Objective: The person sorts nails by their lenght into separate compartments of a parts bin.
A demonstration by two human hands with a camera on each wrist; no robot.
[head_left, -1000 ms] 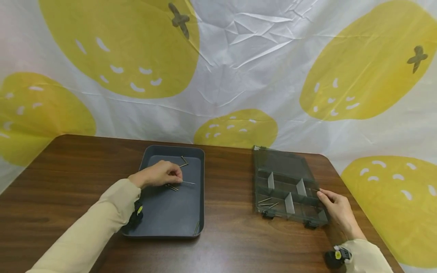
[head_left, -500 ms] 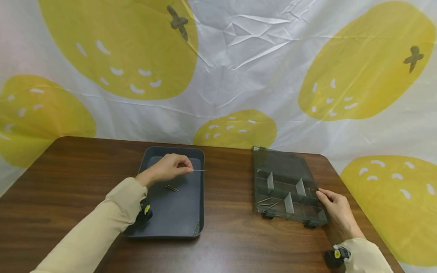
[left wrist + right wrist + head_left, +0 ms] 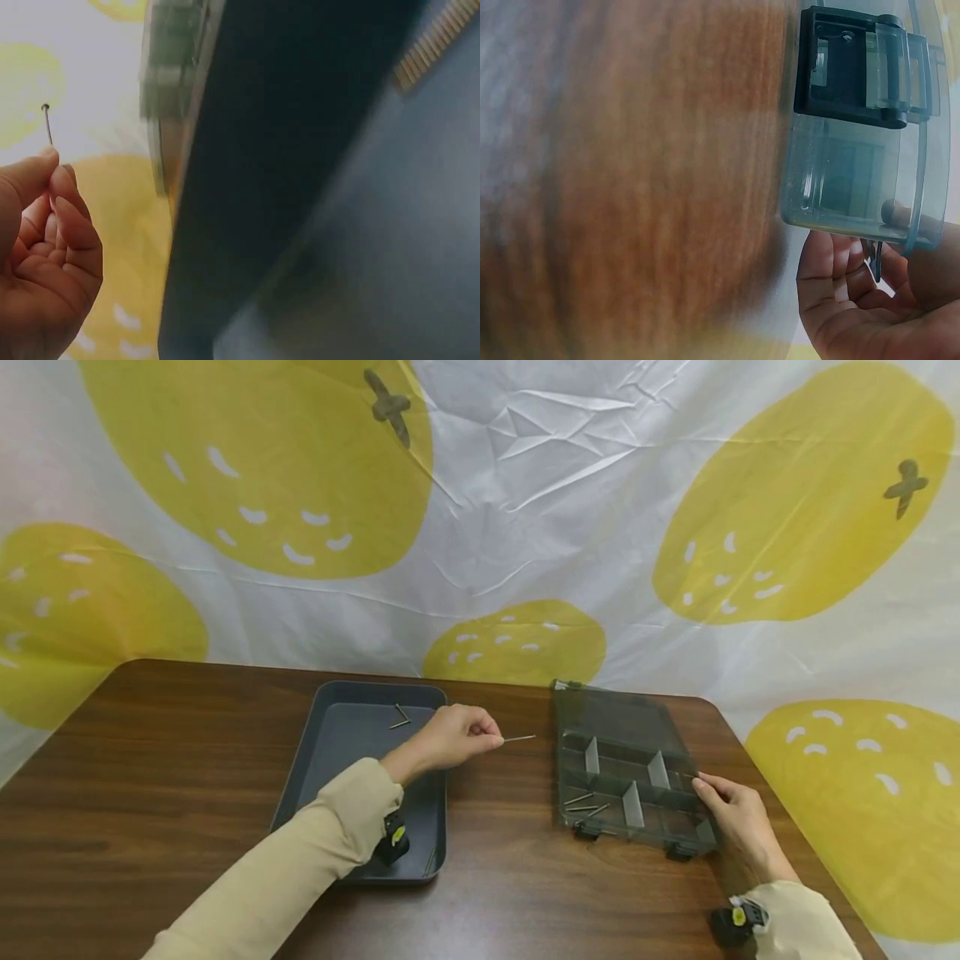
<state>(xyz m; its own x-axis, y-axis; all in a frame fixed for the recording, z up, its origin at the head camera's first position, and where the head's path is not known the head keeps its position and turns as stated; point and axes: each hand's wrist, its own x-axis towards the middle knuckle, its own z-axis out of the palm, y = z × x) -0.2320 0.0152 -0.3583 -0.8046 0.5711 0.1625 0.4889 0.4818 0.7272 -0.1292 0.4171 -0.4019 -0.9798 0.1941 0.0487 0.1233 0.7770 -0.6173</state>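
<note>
Between thumb and fingertips my left hand (image 3: 461,737) pinches a thin headed screw (image 3: 519,738), held just past the right rim of the dark grey tray (image 3: 442,793). The left wrist view shows the head of this screw (image 3: 46,124) pointing away from the fingers. More screws (image 3: 401,718) lie in the tray's far part, with others (image 3: 431,860) in its near right corner; my forearm covers part of the tray. At its right side my right hand (image 3: 742,822) grips the smoky clear compartment box (image 3: 622,714). Whether the box's lid is down, I cannot tell.
White dividers (image 3: 633,804) split the box, and several screws (image 3: 585,806) lie in its near left compartment. Black latches (image 3: 680,850) sit along its front. Brown wooden table (image 3: 495,860) lies between tray and box. A patterned cloth (image 3: 480,527) hangs behind.
Holding the screw, my left hand has risen from the tray and moved right, past its rim toward the box. My right hand stays on the box.
</note>
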